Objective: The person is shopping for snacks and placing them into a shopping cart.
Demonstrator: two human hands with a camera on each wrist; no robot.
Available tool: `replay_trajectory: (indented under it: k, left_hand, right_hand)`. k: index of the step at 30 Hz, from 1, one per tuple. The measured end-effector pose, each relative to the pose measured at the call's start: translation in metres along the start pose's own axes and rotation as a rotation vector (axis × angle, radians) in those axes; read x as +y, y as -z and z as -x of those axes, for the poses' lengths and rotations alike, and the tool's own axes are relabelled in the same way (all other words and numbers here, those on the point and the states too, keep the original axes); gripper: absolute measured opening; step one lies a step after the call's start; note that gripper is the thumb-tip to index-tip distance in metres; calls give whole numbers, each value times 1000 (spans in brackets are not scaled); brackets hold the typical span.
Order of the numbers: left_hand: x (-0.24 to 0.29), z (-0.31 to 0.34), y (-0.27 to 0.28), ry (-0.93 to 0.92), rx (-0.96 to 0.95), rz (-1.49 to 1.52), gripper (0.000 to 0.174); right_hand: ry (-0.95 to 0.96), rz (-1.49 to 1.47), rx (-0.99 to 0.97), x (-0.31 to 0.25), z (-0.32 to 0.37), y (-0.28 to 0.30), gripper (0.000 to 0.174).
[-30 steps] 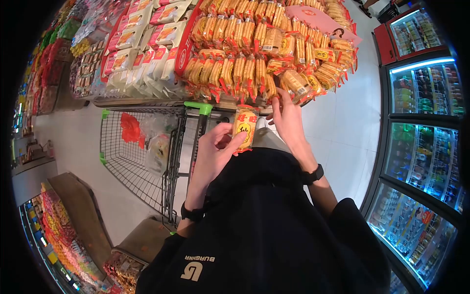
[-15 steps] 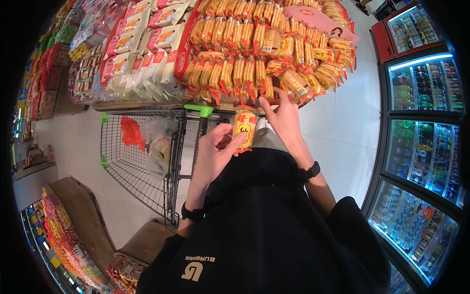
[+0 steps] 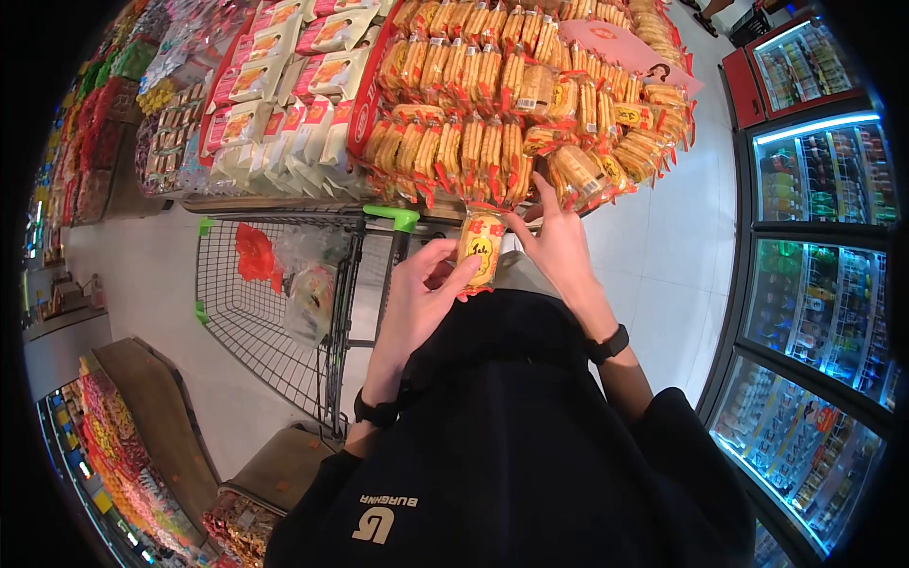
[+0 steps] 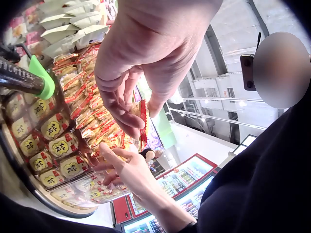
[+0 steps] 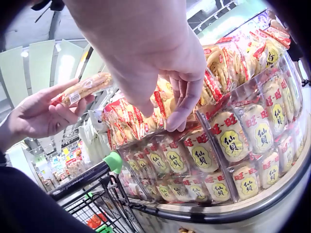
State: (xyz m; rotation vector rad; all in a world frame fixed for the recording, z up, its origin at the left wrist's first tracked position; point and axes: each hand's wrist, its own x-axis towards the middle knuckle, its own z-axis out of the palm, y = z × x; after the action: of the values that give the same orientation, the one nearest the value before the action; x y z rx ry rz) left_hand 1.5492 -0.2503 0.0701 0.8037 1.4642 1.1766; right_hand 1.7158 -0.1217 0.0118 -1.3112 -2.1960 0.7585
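My left hand [image 3: 417,293] holds a clear-wrapped packet of rice crackers [image 3: 481,254] upright, its yellow label facing up. The right wrist view shows this packet [image 5: 85,88] edge-on between thumb and fingers. Just right of it is my right hand [image 3: 559,251], thumb near the packet's top corner and index finger reaching toward the front of the cracker display [image 3: 492,142]. Seen from the right wrist, the fingers [image 5: 180,114] hang loosely bent by the display's top edge, with no packet visible between them.
A shopping cart [image 3: 275,331] with a red bag [image 3: 256,256] stands to the left, its green-cornered handle [image 3: 393,218] close to my left hand. White and pink packs [image 3: 256,85] fill the neighbouring bin. Lit drink fridges [image 3: 819,265] line the right side.
My right hand has drawn back slightly from the display, its thumb swinging left toward the held packet. The left hand keeps its hold, and the view has shifted a little.
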Motion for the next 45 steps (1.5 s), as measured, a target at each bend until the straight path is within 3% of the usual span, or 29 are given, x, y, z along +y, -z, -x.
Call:
replay_trajectory:
  k: [2, 5, 9, 13, 16, 17, 20, 25, 29, 32, 45]
  left_hand:
    - [-1, -2, 0, -25, 2, 11, 23]
    - [-1, -4, -2, -32, 6, 36, 24]
    - [-3, -11, -9, -22, -40, 106, 28]
    - [-16, -22, -20, -117, -86, -59, 34]
    - [-9, -25, -26, -196, -26, -414, 33]
    - [-12, -27, -27, -331, 43, -594, 30]
    - [2, -32, -36, -452, 24, -738, 26]
    - [-2, -54, -47, -624, -43, -1119, 44]
    - [1, -72, -57, -526, -86, -1258, 40]
    - [-4, -80, -59, -580, -95, -1360, 38]
    - [-18, -83, -67, -586, 106, -1273, 25]
  right_hand:
    - [-34, -84, 9, -2, 9, 7, 51]
    - [-192, -228, -126, -18, 22, 28, 45]
    - [-68, -533, -253, -18, 39, 20, 42]
    - [-123, -498, -342, -19, 39, 19, 43]
    - [-215, -765, -284, -7, 37, 20, 42]
    - [-241, -826, -239, -5, 37, 24, 40]
    - [-318, -641, -140, 5, 42, 42, 39]
    - [-349, -518, -67, 27, 60, 38, 42]
    - [-357, -435, -145, 31, 70, 36, 44]
    - [-368, -473, -135, 31, 73, 33, 41]
    - [-166, -454, -62, 52, 73, 21, 42]
